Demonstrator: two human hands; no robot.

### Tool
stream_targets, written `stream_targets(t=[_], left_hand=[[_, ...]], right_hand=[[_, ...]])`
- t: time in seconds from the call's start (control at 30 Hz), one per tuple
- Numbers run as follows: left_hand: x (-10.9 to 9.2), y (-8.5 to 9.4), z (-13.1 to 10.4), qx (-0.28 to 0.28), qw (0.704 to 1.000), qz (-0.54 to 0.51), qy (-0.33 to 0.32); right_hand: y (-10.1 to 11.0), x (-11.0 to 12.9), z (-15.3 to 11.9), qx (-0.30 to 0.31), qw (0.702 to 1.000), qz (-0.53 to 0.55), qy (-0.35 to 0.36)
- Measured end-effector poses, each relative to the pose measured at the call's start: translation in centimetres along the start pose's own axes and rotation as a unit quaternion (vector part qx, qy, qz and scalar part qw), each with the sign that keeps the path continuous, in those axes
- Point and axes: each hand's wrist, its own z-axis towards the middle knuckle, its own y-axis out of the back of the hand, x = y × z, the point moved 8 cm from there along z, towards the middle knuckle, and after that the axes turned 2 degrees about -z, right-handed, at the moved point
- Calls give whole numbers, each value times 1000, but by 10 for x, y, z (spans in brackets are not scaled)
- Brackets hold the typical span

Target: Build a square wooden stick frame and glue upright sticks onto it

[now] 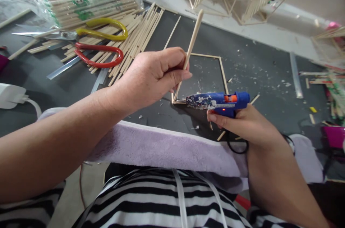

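Extends the left forearm in from the near left, across the lilac cloth [167, 150] at the near edge of the tabletop [258, 69], slanting away and to the right. Holds the left hand [159, 73] above the middle of the tabletop, back upward, wrist almost straight. Pinches a wooden stick [194, 35] between thumb and forefinger, with the other fingers curled in and partly hidden. Tilts the stick steeply, upper end leaning toward the far edge and right, lower end at the near left corner of a thin stick frame [223, 73] lying flat toward the near edge.

Angles the right forearm in from the near right, pointing away and to the left. Wraps the right hand [250, 123] around the handle of a blue glue gun [207, 101], with the thumb reaching forward just below the body; cannot tell how the hidden fingers sit on the trigger. Aims the nozzle left, roughly along the near edge, with its tip just beside the stick's lower end; cannot tell whether touching.

Has loose sticks [140, 37] fanned toward the tabletop's far left corner, with scissors [80, 31] lying on top, handles toward the left hand, and a plastic bag of sticks [94, 1] just behind.
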Motion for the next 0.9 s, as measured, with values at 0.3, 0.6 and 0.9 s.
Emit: stream_targets(t=[0.3,0.6,0.9], left_hand=[[-2,0,1,4,1000,-5,-3],[-2,-1,-1,-4,1000,-10,-21],[-4,1,0,-3,1000,-5,-25]], right_hand=[[8,-10,-1,-42,998,-34,-38],[-3,0,3,-105,975,187,-65],[-15,-1,9,-81,973,207,-67]])
